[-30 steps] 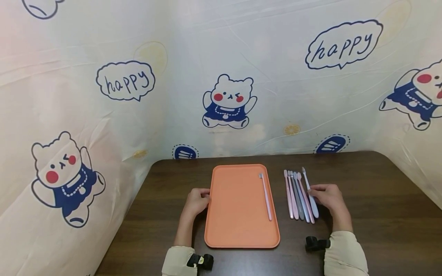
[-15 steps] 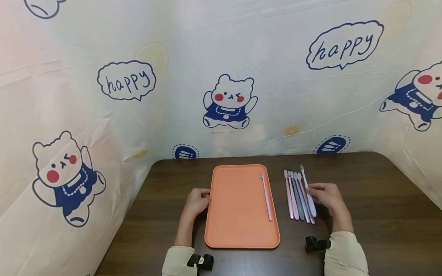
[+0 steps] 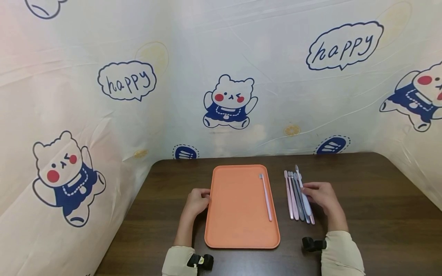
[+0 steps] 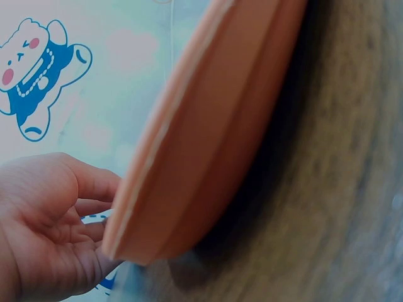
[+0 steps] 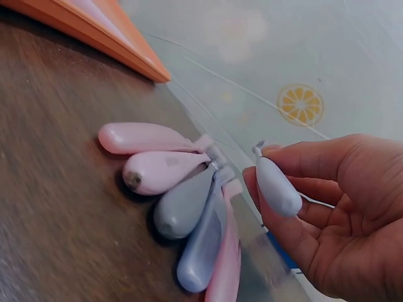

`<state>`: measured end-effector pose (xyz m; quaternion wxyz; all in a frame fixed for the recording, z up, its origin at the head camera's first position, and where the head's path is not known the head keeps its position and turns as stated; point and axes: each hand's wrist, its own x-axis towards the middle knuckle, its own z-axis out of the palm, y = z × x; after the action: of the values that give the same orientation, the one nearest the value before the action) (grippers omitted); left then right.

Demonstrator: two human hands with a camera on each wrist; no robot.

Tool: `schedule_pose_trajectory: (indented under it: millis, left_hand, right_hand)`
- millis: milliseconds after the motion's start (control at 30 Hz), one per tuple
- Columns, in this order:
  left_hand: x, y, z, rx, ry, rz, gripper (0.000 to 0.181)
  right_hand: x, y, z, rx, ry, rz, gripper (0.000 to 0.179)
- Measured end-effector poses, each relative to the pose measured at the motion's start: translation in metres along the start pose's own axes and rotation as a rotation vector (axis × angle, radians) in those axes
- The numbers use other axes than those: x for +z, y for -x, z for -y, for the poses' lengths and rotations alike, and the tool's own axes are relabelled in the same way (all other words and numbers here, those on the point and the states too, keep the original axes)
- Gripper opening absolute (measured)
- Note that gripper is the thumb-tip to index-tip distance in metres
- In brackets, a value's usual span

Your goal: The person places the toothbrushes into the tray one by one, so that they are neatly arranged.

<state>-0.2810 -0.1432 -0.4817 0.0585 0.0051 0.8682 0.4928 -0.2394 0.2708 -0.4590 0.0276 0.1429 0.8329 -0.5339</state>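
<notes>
My right hand pinches a pale blue toothbrush between thumb and fingers, lifted over the right end of a row of toothbrushes. That row on the table has pink toothbrushes, a grey toothbrush and a blue toothbrush, side by side with heads pointing away. Left of the row lies an orange tray, carrying one pink toothbrush along its right side. My left hand grips the tray's left rim; in the left wrist view its fingers bend at the tray edge.
A dark wooden table bears everything. Behind it hangs a pale sheet printed with bears and lettering. Black wrist cameras are strapped to both sleeves.
My right hand has moved left with the pale blue toothbrush, from beside the row to over its right end. The left hand and tray have stayed in place.
</notes>
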Motion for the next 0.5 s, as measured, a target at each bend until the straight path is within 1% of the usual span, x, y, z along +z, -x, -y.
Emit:
schedule_pose_trajectory:
  millis: [233, 500]
  left_hand:
    - [-0.0001, 0.0005, 0.0001, 0.003, 0.001, -0.002, 0.037]
    - [0.0002, 0.0002, -0.0002, -0.004, 0.0, -0.005, 0.037]
  right_hand:
    - [0.0055, -0.0003, 0.004, -0.023, 0.006, -0.002, 0.041]
    - [0.0093, 0.0003, 0.0063, -0.025, 0.029, -0.006, 0.04]
